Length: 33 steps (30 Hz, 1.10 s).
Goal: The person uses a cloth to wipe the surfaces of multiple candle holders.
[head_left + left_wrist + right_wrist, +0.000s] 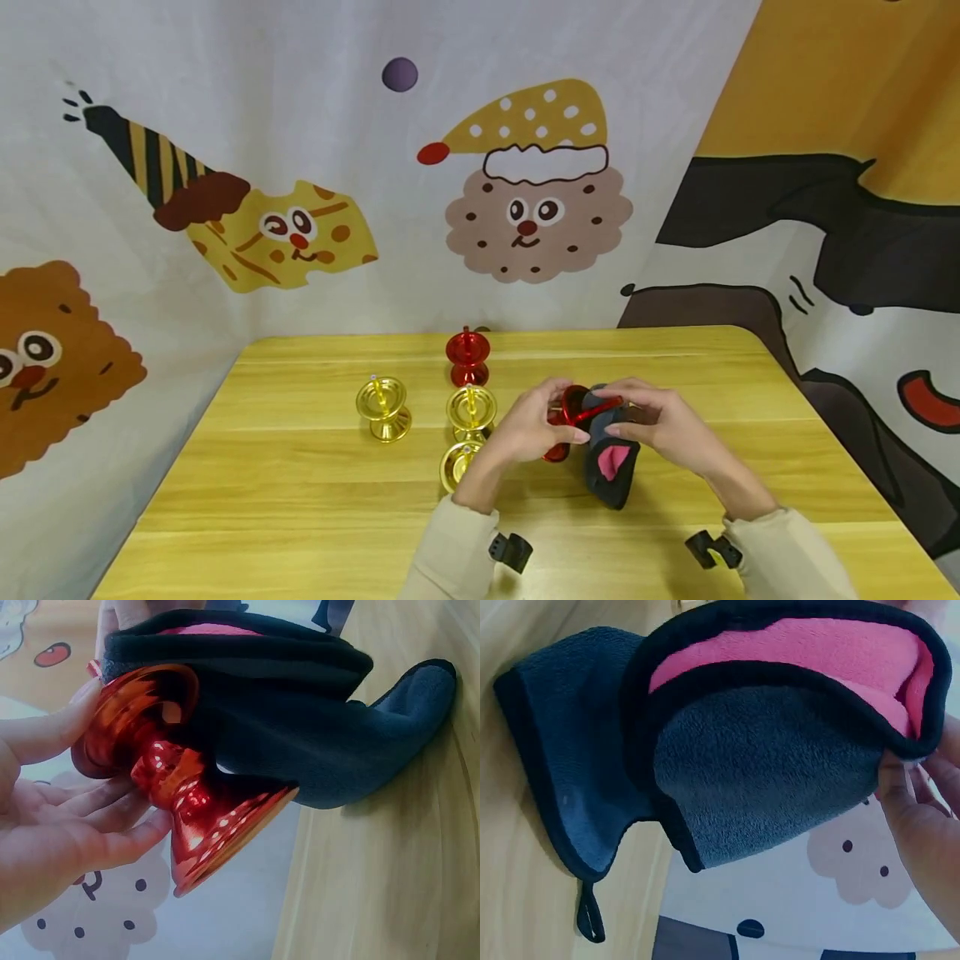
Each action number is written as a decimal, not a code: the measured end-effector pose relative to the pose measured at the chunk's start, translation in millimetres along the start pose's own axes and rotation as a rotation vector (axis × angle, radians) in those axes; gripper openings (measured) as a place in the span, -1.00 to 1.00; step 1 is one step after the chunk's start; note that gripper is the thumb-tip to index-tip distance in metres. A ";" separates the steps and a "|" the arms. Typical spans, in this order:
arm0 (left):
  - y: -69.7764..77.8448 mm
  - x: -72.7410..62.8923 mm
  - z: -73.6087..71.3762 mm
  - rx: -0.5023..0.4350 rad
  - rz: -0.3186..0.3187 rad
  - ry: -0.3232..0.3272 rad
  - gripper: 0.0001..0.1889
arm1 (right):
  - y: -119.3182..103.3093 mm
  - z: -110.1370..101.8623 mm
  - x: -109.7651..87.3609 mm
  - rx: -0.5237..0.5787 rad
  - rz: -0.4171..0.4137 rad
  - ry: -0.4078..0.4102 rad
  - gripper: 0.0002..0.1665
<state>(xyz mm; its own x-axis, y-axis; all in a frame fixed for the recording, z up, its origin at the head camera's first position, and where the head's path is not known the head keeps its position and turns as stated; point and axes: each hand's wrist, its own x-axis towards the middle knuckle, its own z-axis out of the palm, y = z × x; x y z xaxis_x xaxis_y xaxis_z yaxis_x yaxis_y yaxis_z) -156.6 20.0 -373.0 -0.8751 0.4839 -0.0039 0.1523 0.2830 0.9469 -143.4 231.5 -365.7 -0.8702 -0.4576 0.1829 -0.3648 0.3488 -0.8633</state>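
My left hand (525,425) grips a shiny red candle holder (199,802) by its cup and stem. The holder is tilted on its side above the table, its flared foot towards the left in the head view and its thin red post towards the right hand. My right hand (660,417) pinches a dark grey cloth (757,765) with a pink inner side, black edging and a small hanging loop (590,911). The cloth lies against the holder's cup and hangs down in folds. In the left wrist view the cloth hides part of the cup.
To the left on the wooden table (300,517) stand a gold candle holder (382,404), a second gold holder (471,408) and a third (456,471) partly behind the left wrist. Another red holder (468,354) is near the back edge. A printed curtain (337,108) hangs behind.
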 end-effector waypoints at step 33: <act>-5.0 0.0 1.2 0.042 -0.012 0.114 -0.30 | -5.6 -9.2 -8.3 -0.095 0.111 0.355 -0.74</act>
<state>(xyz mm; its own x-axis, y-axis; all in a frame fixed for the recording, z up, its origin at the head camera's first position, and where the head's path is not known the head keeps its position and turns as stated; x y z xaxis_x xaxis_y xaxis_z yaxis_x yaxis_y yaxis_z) -156.8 19.5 -378.2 -0.9232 0.3836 0.0239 0.1586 0.3236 0.9328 -137.1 240.9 -358.1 -0.9607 -0.1064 0.2564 -0.2761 0.4625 -0.8425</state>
